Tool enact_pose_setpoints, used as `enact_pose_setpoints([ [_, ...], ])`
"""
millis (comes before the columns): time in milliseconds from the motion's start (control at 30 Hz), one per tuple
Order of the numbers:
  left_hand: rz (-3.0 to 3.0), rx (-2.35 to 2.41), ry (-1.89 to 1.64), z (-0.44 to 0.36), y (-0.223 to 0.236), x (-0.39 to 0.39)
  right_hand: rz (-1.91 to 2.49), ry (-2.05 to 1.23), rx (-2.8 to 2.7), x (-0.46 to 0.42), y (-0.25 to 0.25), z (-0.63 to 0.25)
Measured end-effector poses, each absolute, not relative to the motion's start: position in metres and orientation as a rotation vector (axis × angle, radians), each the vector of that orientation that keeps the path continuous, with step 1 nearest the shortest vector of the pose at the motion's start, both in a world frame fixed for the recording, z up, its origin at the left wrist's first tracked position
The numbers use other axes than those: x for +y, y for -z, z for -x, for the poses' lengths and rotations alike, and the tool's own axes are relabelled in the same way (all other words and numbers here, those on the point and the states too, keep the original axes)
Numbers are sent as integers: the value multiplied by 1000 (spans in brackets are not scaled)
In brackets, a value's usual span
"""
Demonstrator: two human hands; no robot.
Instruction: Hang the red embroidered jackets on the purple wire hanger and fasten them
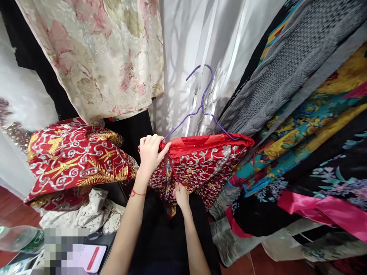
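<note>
A red garment (212, 160) with silver and gold embroidery hangs on a purple wire hanger (200, 105) in front of me. My left hand (150, 151) is closed on the garment's upper left corner, where the hanger's arm goes in. A red string circles that wrist. Lower down, my right hand (180, 193) pinches a thin red strap or edge of the same garment. Beneath both hands lies dark fabric.
A second red embroidered piece (74, 160) lies at left over white spotted cloth. A pale floral garment (106, 53) and white plastic covers hang above. Grey knit (286, 65), colourful floral and pink fabrics crowd the right. A plastic bottle (17, 236) sits bottom left.
</note>
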State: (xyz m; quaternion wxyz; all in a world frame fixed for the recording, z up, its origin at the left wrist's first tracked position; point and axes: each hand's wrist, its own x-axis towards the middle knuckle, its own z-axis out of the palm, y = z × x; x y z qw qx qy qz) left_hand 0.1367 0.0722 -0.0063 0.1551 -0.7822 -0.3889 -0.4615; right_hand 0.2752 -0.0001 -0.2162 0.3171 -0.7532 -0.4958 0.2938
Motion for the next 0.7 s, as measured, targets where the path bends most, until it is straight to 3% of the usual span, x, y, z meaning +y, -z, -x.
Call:
enact_pose_setpoints([
  [367,2323,-1252,1306,-133,1,69,1871,-750,-1288,-13,204,-282],
  [600,2392,-1196,1294,-128,-6,57,1209,-456,-1376,-16,103,-270],
  [700,2467,-1168,1246,-123,-7,54,1046,-606,-1208,-11,59,-258],
])
